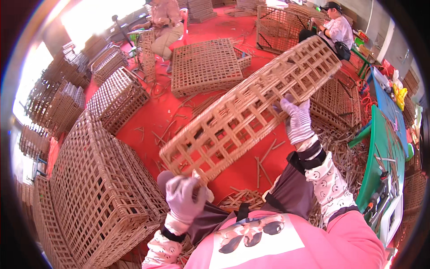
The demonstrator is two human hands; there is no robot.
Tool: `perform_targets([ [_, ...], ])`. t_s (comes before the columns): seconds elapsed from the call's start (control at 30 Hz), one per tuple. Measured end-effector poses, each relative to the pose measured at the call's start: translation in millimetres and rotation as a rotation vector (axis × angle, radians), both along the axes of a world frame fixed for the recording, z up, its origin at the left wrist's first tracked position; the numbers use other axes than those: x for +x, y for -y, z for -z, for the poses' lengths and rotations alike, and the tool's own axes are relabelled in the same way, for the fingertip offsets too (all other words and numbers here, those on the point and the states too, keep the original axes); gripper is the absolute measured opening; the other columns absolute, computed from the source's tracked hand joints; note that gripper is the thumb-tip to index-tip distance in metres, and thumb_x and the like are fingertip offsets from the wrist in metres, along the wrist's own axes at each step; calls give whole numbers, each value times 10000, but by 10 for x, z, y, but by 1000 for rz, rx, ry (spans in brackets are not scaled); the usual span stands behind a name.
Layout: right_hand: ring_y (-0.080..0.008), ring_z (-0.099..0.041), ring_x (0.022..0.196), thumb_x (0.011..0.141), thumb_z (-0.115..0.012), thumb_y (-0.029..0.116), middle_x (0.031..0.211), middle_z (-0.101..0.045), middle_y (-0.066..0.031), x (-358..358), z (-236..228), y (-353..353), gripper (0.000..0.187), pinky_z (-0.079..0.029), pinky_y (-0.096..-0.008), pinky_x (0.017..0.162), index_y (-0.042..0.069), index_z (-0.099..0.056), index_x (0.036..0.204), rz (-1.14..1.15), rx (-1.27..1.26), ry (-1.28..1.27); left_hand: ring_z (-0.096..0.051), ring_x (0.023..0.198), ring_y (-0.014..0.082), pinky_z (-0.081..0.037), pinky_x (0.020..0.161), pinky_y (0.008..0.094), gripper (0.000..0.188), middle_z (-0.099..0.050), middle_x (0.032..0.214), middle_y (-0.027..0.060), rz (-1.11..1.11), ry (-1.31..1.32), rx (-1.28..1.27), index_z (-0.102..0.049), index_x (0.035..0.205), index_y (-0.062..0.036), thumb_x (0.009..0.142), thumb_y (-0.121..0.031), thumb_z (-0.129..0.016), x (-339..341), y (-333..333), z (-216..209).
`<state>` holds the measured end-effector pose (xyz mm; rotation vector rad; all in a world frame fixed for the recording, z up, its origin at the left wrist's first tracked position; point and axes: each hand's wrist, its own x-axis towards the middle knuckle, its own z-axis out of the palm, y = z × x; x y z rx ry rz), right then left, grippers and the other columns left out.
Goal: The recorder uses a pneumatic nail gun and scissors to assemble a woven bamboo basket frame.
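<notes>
A long, narrow lattice-woven wicker basket (251,110) slants across the middle, its low end at the left and its raised end at the upper right. My right hand (298,120), in a striped glove, grips its lower edge on the right, the thumb and fingers around the strips. Near the basket's low left corner is my left hand (184,197), also gloved, its fingers curled and slightly blurred. Whatever those fingers pinch, if anything, does not show. My dark-trousered legs lie below the basket, with cut strips (242,198) on the floor between them.
Large woven baskets (96,188) stand close on my left, with more stacked behind. Another basket (206,67) lies ahead on the red floor (152,114). At right are a green table (378,152), a power tool (377,195) and scattered strips. Two people sit farther off.
</notes>
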<state>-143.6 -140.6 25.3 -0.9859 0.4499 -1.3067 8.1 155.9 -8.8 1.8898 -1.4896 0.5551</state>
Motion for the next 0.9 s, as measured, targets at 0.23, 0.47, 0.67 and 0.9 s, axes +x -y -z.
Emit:
perform_targets([
  [0.23,-204,-592,798,749,-675,8,1118,-487,-125,407,29,-189,977,-555,-311,605,177,30,1404,-316,-23,-96,-611,790,252,-504,739,347,329,-653,755,59,148,-119,141,-640,930,-30,618,-108,-706,-677,-352,175],
  [0.47,-91,-497,579,856,-627,307,710,-497,16,601,369,-847,291,-455,-236,473,114,-517,1044,-446,116,-435,-543,1062,305,-493,827,370,316,-602,1064,150,473,-147,342,-615,975,-24,722,-198,-692,-687,131,-54],
  [0.67,-93,-517,535,791,-623,122,718,-545,4,482,249,26,256,-466,-241,448,66,-524,1020,-518,-6,-630,-581,1008,316,-481,846,385,208,-631,1022,133,539,-204,103,-618,911,-10,712,-48,-666,-396,438,-238],
  [0.9,-92,-522,572,779,-568,158,685,-574,-14,590,-303,748,300,-454,-260,512,24,-583,1047,-773,-476,-1070,-553,1049,328,-457,893,407,324,-605,1084,142,115,-88,-83,-628,978,-44,658,-41,-682,394,595,-188],
])
